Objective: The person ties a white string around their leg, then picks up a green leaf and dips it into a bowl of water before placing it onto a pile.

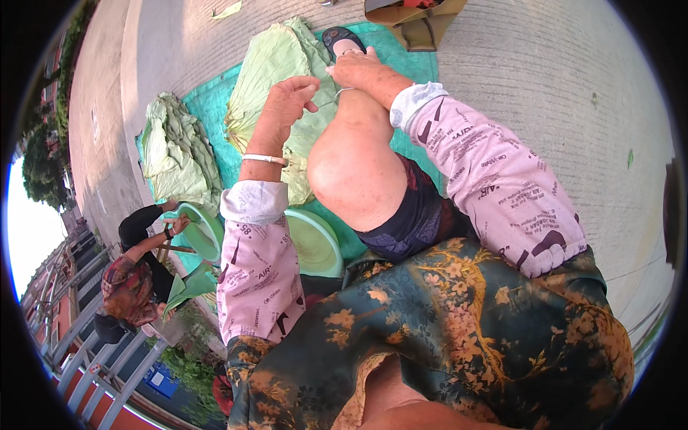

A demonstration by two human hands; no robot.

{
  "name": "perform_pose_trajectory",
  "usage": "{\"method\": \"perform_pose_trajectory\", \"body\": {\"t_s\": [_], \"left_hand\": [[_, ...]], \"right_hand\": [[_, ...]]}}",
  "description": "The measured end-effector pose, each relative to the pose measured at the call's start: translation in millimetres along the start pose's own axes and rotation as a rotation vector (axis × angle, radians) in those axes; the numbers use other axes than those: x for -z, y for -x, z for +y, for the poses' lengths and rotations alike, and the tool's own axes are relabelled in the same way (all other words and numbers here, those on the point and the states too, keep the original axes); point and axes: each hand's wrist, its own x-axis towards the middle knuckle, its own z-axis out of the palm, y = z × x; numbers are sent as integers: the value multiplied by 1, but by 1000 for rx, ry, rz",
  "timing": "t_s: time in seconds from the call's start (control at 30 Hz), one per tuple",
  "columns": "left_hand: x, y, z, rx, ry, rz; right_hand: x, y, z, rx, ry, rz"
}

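Observation:
My left hand (294,98) is over a stack of large pale-green leaves (271,67), apparently lotus leaves. Its fingers are bent, the thumb stands apart, and nothing shows between them. Close by, my right hand (361,69) is above my lower leg and ankle, near a dark shoe (343,38). Its fingers are spread; what lies beneath the palm is hidden. The leaves rest on a green tarpaulin (416,51). My raised knee (344,172) covers part of the stack. Below my left forearm sits a round light-green basin (314,244), partly hidden by my sleeve.
A crumpled pile of leaves (177,156) lies at the tarpaulin's left. Beyond it a seated person (131,279) holds a green basin (201,231). A brown bag (416,21) stands at the top edge. Ribbed concrete (537,80) extends right; metal railings (102,371) stand lower left.

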Motion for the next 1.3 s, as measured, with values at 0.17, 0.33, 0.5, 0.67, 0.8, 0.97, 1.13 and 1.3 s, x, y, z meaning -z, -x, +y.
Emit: {"method": "perform_pose_trajectory", "body": {"t_s": [0.17,0.33,0.5,0.67,0.8,0.97,1.13,1.3], "left_hand": [[-8,-19,10,133,-148,-173],[-7,-23,9,151,-105,-163],[-21,-10,9,26,181,17],[15,8,4,-57,363,90],[5,14,12,-80,334,107],[-19,20,20,-73,167,4],[-20,12,19,-37,-47,-66],[-3,11,10,52,94,-68]], "right_hand": [[5,8,-1,111,1,49],[-6,-3,-1,-14,-111,125],[-25,-26,21,-125,-365,133],[-6,26,54,-6,-462,484],[20,62,94,-49,-699,877],[65,142,16,355,-851,707],[-14,121,3,366,-664,398],[-23,63,18,435,-536,316]]}}
